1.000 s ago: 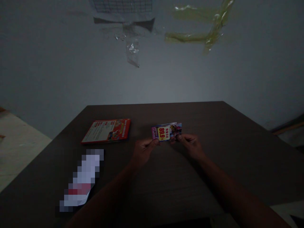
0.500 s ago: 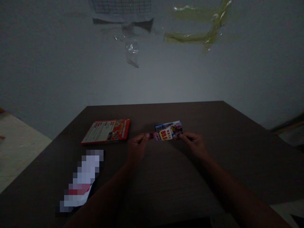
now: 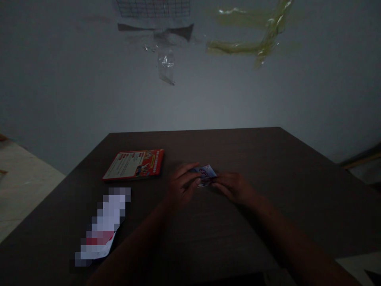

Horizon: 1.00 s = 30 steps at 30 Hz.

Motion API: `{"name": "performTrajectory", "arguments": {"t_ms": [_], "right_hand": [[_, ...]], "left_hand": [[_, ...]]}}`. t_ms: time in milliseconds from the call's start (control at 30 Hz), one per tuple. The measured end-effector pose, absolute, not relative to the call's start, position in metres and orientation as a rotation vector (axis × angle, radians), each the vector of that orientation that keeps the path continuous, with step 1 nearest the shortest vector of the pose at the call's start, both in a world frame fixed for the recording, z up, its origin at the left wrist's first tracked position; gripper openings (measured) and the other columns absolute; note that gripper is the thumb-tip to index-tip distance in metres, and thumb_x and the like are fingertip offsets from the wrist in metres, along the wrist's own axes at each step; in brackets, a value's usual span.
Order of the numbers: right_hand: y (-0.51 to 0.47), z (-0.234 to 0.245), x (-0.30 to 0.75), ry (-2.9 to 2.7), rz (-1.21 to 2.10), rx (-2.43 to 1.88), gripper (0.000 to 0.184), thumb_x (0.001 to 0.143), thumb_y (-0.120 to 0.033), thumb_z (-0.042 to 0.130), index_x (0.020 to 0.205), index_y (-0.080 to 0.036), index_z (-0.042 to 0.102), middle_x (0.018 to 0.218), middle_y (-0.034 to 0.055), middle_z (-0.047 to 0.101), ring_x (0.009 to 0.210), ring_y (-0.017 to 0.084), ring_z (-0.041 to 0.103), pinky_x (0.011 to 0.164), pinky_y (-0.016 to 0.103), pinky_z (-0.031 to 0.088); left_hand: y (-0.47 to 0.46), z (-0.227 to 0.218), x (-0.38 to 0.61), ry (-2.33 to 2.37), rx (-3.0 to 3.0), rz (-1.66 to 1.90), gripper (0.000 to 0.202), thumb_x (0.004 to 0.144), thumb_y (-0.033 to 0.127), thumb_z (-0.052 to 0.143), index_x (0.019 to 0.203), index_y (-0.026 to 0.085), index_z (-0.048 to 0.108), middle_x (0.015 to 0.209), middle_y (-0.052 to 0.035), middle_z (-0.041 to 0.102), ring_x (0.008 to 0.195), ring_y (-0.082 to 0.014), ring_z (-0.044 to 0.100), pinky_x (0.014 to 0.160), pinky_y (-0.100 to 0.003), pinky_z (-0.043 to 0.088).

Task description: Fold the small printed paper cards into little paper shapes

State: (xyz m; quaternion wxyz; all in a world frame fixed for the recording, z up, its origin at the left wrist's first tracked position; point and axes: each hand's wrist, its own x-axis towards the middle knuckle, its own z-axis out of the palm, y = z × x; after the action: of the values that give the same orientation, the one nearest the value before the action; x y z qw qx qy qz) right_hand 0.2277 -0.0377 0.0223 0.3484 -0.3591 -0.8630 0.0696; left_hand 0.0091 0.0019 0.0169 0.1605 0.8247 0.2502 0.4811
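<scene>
Between my hands, over the middle of the table, is a small printed leaflet [image 3: 208,171], folded, with a pale blue-white face and dark lettering showing. My left hand [image 3: 182,184] has its thumb and fingers on the leaflet's left side, covering part of it. At the lower right edge, my right hand [image 3: 233,186] pinches the paper between thumb and fingers. Dim light makes the exact fold hard to make out.
To the left on the dark wooden table [image 3: 232,145] lies a flat red printed box or booklet [image 3: 133,165]. Nearer me is a pixelated phone-like object [image 3: 104,226]. Behind the table stands a wall [image 3: 190,103] with yellowish tape [image 3: 235,47] and clear plastic [image 3: 166,65].
The leaflet, earlier stretched wide with a price panel showing, is now folded smaller with another face up. My hands have come closer together and slightly nearer me.
</scene>
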Motion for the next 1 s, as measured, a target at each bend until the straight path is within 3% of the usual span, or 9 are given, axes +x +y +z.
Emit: {"name": "performTrajectory", "arguments": {"t_ms": [300,533,767,1000], "right_hand": [[-0.041,0.018,0.221,-2.306,0.292,-0.829,0.016,0.088,-0.024,0.052,0.093,-0.017,0.066,0.085,0.0068,0.068,0.073,0.014,0.062,0.066,0.026,0.050],[-0.041,0.020,0.215,-2.145,0.561,-0.792,0.014,0.086,-0.025,0.057,0.087,-0.017,0.068,0.082,0.0059,0.069,0.073,0.012,0.063,0.064,0.021,0.048],[-0.039,0.019,0.216,-1.938,0.909,-0.834,0.015,0.083,-0.027,0.060,0.081,-0.016,0.070,0.081,0.0058,0.070,0.073,0.013,0.064,0.066,0.023,0.048],[-0.040,0.019,0.217,-1.916,0.887,-0.876,0.019,0.083,-0.030,0.060,0.077,-0.014,0.068,0.074,0.0043,0.068,0.067,0.012,0.061,0.063,0.022,0.046]], "left_hand": [[0.004,0.018,0.006,0.701,2.336,1.199,0.017,0.087,0.020,0.050,0.090,0.018,0.067,0.110,-0.0088,0.064,0.100,-0.0189,0.059,0.088,-0.035,0.044],[0.005,0.023,0.006,0.740,2.214,1.105,0.019,0.087,0.024,0.050,0.082,0.015,0.066,0.083,-0.0056,0.067,0.077,-0.0144,0.062,0.072,-0.025,0.047],[0.001,0.023,0.007,0.781,2.009,0.994,0.026,0.088,0.030,0.047,0.080,0.014,0.066,0.080,-0.0047,0.064,0.072,-0.0135,0.061,0.064,-0.023,0.046],[-0.001,0.020,0.010,0.817,1.942,1.039,0.026,0.088,0.031,0.049,0.077,0.015,0.066,0.078,-0.0034,0.063,0.069,-0.0124,0.060,0.062,-0.022,0.046]]}}
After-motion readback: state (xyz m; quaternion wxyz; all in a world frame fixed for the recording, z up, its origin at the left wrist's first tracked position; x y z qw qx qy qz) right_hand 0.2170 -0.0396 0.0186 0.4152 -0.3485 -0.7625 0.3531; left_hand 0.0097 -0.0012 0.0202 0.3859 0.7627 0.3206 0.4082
